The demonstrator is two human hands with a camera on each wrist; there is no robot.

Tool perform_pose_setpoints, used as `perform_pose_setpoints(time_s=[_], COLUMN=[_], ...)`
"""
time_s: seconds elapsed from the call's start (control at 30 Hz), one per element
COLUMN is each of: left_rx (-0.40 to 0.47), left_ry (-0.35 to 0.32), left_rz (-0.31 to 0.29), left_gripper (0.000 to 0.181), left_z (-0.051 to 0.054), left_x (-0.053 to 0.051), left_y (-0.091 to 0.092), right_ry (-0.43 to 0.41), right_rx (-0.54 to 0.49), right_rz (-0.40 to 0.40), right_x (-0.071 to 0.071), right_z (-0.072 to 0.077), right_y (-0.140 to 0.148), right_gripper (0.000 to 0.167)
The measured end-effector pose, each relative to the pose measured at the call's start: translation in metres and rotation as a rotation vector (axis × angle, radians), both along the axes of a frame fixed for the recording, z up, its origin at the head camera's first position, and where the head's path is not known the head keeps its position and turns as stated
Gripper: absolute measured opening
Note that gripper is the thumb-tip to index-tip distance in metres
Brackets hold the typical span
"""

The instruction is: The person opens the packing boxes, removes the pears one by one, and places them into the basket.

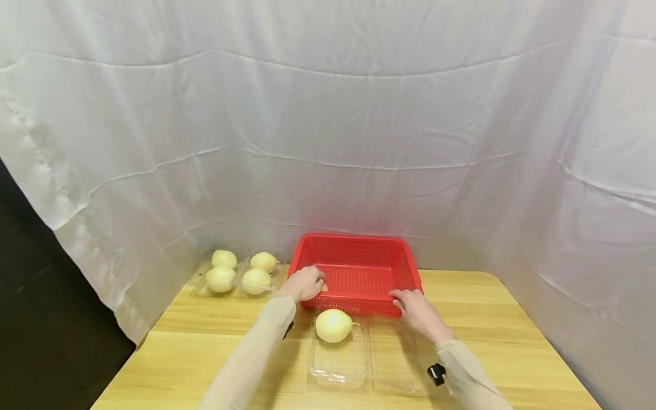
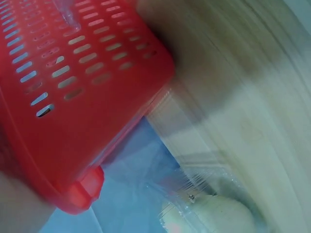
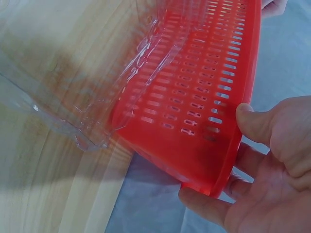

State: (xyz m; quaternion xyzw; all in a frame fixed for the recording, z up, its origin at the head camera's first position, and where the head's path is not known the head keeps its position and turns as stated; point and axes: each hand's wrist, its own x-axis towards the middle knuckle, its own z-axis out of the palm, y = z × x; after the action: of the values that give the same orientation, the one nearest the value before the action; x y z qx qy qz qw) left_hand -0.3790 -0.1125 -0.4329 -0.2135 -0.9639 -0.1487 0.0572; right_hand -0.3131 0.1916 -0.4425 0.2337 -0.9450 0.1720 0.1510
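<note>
A red plastic basket [image 1: 359, 303] with slotted walls stands at the table's back edge, and no fruit shows inside it. My left hand [image 1: 304, 283] holds its near left corner; in the left wrist view only a blurred bit of that hand shows. At the near right corner, my right hand [image 3: 286, 160] grips the rim, thumb outside and fingers curled over it. Just in front of the basket lies an unfolded clear plastic clamshell box [image 1: 338, 364]. One pale yellow pear [image 1: 333, 326] sits in the far part of its left half.
At the back left, clear plastic boxes [image 1: 197, 289] hold several more pale yellow pears [image 1: 220, 279]. White cloth [image 1: 369, 125] hangs behind and beside the wooden table [image 1: 492, 336]. The clamshell's lid half [image 1: 394, 359] spreads to the right, close to the right forearm.
</note>
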Motion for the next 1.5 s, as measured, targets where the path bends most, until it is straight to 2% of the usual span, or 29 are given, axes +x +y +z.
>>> perform_pose_setpoints(time_s=[0.2, 0.37, 0.43, 0.57, 0.63, 0.7, 0.8, 0.9, 0.97, 1.1, 1.2, 1.3, 1.4, 1.5], left_rx=[0.032, 0.095, 0.138, 0.231, 0.282, 0.332, 0.421, 0.497, 0.524, 0.537, 0.506, 0.461, 0.416, 0.374], left_ry=[0.122, 0.232, 0.279, 0.467, 0.562, 0.600, 0.542, 0.409, 0.343, 0.270, 0.227, 0.201, 0.196, 0.214], left_rz=[-0.031, -0.019, 0.003, 0.063, 0.128, 0.209, 0.339, 0.442, 0.484, 0.517, 0.531, 0.541, 0.550, 0.563], left_gripper=[0.022, 0.018, 0.018, 0.015, 0.014, 0.013, 0.019, 0.029, 0.032, 0.026, 0.018, 0.018, 0.021, 0.026], left_z=[-0.006, -0.007, -0.009, -0.017, -0.021, -0.024, -0.025, -0.025, -0.026, -0.027, -0.028, -0.028, -0.027, -0.027], left_x=[0.006, 0.016, 0.021, 0.027, 0.029, 0.031, 0.034, 0.037, 0.037, 0.037, 0.037, 0.036, 0.035, 0.034], left_y=[-0.002, 0.000, 0.000, -0.001, -0.003, -0.005, -0.009, -0.014, -0.018, -0.026, -0.029, -0.030, -0.030, -0.029], right_ry=[-0.007, 0.032, 0.036, 0.029, 0.010, -0.001, -0.009, 0.005, 0.014, 0.032, 0.059, 0.096, 0.179, 0.294], right_rx=[0.011, 0.031, 0.037, 0.047, 0.042, 0.041, 0.032, 0.031, 0.031, 0.019, 0.017, -0.005, -0.032, -0.036], right_rz=[-0.008, -0.034, -0.035, -0.031, -0.031, -0.026, -0.017, 0.002, 0.015, 0.021, -0.026, -0.080, -0.088, -0.042], right_x=[0.002, 0.002, 0.001, 0.001, 0.000, 0.000, -0.001, -0.003, -0.004, -0.005, -0.004, -0.002, 0.000, 0.003], right_z=[-0.001, 0.001, 0.002, 0.003, 0.002, 0.002, 0.001, -0.001, -0.001, -0.003, -0.004, -0.005, -0.005, -0.007], right_y=[0.002, 0.004, 0.005, 0.007, 0.007, 0.006, 0.006, 0.007, 0.007, 0.008, 0.009, 0.008, 0.003, -0.004], right_gripper=[0.021, 0.021, 0.022, 0.022, 0.023, 0.023, 0.024, 0.025, 0.025, 0.025, 0.025, 0.023, 0.018, 0.012])
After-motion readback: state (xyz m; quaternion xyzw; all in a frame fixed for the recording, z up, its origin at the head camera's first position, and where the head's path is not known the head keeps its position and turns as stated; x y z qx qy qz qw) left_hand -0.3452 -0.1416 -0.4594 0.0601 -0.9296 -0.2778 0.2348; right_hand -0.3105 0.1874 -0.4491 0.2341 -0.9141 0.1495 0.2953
